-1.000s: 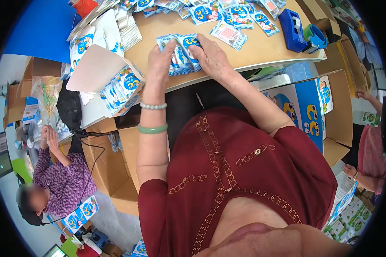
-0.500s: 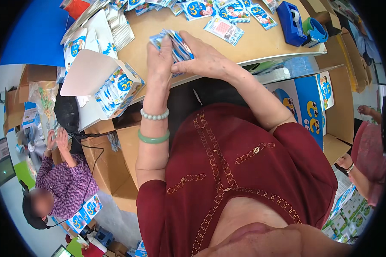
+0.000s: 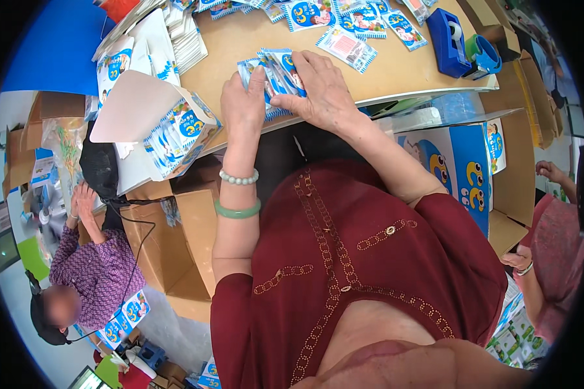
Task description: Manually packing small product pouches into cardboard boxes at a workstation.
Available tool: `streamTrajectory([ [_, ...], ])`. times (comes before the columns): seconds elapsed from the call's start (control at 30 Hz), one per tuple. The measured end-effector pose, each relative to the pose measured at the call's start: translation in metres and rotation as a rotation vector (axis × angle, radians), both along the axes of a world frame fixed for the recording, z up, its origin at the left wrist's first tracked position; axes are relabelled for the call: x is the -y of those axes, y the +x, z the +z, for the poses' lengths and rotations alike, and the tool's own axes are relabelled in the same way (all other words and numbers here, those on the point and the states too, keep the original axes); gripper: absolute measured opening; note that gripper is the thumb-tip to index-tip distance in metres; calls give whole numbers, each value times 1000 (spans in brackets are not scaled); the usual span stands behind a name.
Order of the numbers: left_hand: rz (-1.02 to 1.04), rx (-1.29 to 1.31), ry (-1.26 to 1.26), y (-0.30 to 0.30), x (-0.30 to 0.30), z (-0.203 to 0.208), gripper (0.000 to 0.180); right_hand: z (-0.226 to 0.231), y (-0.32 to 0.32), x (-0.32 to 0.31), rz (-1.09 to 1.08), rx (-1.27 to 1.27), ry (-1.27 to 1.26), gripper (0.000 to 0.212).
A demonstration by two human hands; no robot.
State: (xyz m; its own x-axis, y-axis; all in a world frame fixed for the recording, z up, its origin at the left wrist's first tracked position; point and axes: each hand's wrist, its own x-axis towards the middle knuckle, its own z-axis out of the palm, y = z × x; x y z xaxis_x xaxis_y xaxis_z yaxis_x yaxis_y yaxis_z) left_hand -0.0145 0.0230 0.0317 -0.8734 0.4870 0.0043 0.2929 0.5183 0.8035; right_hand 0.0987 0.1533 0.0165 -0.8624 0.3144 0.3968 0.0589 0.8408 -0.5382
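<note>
Between my two hands is a small stack of blue-and-white sachets (image 3: pixel 274 76), fanned a little at the table's front edge. My left hand (image 3: pixel 243 100) is closed on its left side, thumb across the front. My right hand (image 3: pixel 321 91) grips the right side, with the thumb at the bottom and fingers over the top. Left of my left hand stands an open small carton (image 3: pixel 204 126), its white flap raised, with a row of the same sachets (image 3: pixel 169 139) upright inside. Several loose sachets (image 3: pixel 347 47) lie farther back on the table.
A blue tape dispenser (image 3: pixel 449 45) and a green-and-blue tape roll (image 3: pixel 480 55) sit at the table's right end. Flattened white cartons (image 3: pixel 185 42) are piled at back left. Cardboard boxes (image 3: pixel 175 243) flank me below. Co-workers (image 3: pixel 100 275) sit left and stand right.
The stack has spread wider, showing more sachet faces. Both hands have moved slightly apart and toward me, with my right hand flatter over the sachets.
</note>
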Motion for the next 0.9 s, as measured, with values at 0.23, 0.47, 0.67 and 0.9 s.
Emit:
streamTrajectory([
  [0.23, -74, 678, 506, -4, 7, 0, 41, 20, 11, -12, 149, 88, -296, 93],
  [0.47, -97, 327, 286, 1, 3, -24, 44, 10, 20, -15, 241, 139, -295, 95],
  [0.67, 73, 425, 479, 16, -15, -9, 34, -16, 17, -13, 162, -67, -65, 93],
  [0.9, 110, 434, 487, 21, -17, 4, 31, 1, 17, -9, 190, -82, -144, 86],
])
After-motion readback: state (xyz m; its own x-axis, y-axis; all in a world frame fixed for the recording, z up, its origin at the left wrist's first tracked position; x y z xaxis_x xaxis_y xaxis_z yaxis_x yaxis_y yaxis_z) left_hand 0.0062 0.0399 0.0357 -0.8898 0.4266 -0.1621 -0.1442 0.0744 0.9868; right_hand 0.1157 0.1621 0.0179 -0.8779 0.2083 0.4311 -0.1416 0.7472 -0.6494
